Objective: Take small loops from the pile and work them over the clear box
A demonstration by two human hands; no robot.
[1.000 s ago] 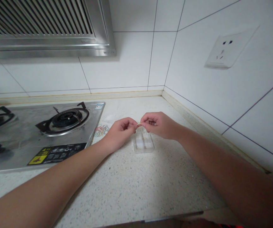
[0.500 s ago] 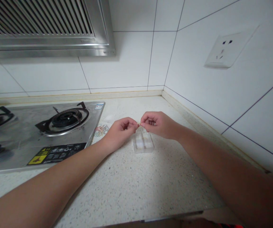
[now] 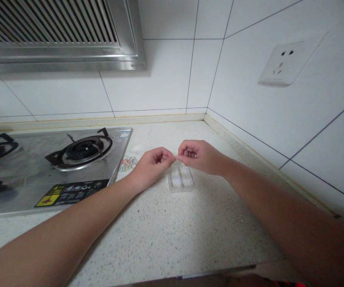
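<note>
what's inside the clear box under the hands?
The clear box shows only speckled counter through its near half; no contents can be made out. Its far end is hidden behind the right hand, fingers pinched against the left hand.

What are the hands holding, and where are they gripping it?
A tiny pale thing, perhaps a rubber band, each end pinched by left hand and right hand.

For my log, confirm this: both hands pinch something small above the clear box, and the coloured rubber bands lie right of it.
Not quite: the head view shows the coloured rubber bands left of the clear box, beside the stove.
</note>
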